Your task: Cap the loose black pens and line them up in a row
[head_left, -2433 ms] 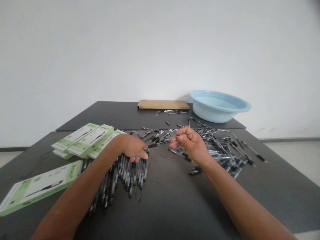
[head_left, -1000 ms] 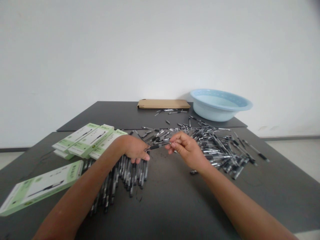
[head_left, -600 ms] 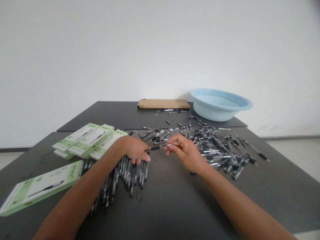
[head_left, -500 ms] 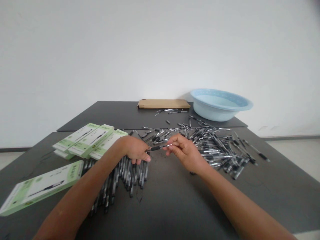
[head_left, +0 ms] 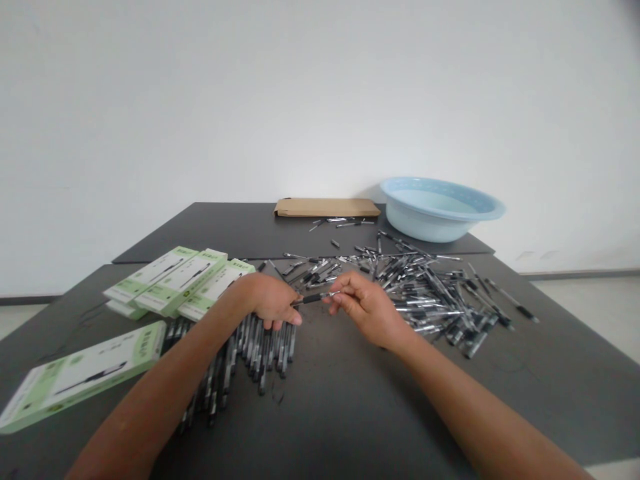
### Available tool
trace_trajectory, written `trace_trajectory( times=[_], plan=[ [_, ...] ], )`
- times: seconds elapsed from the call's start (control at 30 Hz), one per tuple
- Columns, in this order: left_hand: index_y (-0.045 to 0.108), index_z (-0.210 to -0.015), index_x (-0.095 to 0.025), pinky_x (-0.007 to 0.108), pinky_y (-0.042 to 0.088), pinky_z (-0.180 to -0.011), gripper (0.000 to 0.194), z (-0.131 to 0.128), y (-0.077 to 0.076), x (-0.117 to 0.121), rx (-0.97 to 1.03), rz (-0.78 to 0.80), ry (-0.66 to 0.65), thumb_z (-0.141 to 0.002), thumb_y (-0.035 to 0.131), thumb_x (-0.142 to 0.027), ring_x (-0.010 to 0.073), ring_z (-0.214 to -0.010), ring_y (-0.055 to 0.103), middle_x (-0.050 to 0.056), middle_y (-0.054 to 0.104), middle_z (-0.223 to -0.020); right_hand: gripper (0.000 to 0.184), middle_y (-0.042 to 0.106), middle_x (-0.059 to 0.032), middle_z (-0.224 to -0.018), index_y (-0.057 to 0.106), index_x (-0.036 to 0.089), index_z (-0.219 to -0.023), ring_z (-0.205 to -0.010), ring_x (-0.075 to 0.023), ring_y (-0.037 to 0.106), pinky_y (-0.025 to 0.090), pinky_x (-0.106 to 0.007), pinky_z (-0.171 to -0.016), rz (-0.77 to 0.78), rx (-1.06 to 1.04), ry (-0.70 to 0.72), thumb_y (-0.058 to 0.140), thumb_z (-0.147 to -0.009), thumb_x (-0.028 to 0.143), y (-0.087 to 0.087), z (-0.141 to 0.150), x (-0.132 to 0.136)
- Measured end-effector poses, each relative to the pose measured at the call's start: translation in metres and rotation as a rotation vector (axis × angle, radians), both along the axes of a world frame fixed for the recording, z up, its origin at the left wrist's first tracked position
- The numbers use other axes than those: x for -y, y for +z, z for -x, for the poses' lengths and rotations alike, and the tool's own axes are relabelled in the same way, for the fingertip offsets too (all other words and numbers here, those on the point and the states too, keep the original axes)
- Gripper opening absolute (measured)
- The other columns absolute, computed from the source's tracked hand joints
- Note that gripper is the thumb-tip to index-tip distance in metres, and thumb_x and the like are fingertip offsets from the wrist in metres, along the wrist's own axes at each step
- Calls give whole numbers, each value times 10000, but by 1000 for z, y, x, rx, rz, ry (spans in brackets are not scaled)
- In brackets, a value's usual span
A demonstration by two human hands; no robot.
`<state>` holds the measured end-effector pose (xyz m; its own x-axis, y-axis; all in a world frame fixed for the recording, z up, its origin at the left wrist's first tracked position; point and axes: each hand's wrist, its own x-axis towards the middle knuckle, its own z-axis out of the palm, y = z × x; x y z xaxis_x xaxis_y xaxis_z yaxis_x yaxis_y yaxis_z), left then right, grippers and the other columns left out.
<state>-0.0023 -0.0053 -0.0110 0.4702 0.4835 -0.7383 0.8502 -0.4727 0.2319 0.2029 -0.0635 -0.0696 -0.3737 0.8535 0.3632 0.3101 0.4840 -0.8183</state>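
- Pen (head_left: 313,298): lay crosswise between the two hands, its long axis running from left to right, the right end slightly higher in view.
- Left hand (head_left: 274,301): the grip was clamped on the pen's left end, with its fingertips partly hidden; the pen pointed rightward from it.
- Right hand (head_left: 367,308): the grip was pinched, thumb against fingers, on the pen's right end, so the pen extended leftward from it.
- Exposed section: the pen's dark sleeve showed in the gap, close to both hands, neither clearly nearer.
- Surroundings: laid-out pens (head_left: 265,353) sat beneath and below the left hand; a loose heap of pens (head_left: 445,300) spread on the desk (head_left: 340,413) beyond the right.
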Motion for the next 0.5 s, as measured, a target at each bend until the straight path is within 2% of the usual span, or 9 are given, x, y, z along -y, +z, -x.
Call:
trace_trajectory(
  times=[0.5],
  plan=[
    [549, -1185, -107, 245, 494, -596, 357, -5, 2, 3, -49, 1, -14, -934, 420, -324, 217, -826, 700, 143, 730, -997, 52, 614, 15, -738, 505, 211, -951, -681, -130, 588, 438, -250, -663, -58, 56, -29, 515, -900, 214, -4, 1, -1]
  ],
)
